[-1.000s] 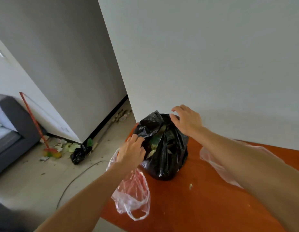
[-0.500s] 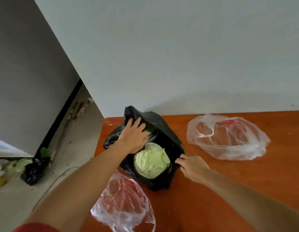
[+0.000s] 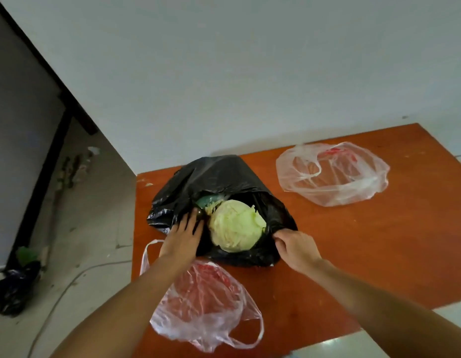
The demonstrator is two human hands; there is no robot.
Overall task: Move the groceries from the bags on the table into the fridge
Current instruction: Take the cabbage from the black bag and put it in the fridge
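A black plastic bag [image 3: 214,177] lies open on the orange table [image 3: 379,241]. Inside it a pale green cabbage [image 3: 236,226] shows, with a darker green item [image 3: 207,200] behind it. My left hand [image 3: 183,236] rests flat, fingers spread, on the bag's left edge beside the cabbage. My right hand [image 3: 295,248] pinches the bag's right rim and holds the mouth apart. A clear plastic bag with red print [image 3: 206,303] lies near the table's front left. A second clear bag [image 3: 332,174] lies at the back right. The fridge is not in view.
A white wall rises right behind the table. To the left the floor [image 3: 90,228] holds a cable, a small black bag [image 3: 15,288] and scattered litter along the dark skirting. The table's left edge runs just left of the black bag.
The view has tilted down over the table. The bag's mouth is wider and shows more of the cabbage. My left hand slid down to the bag's left edge; my right hand keeps the right rim.
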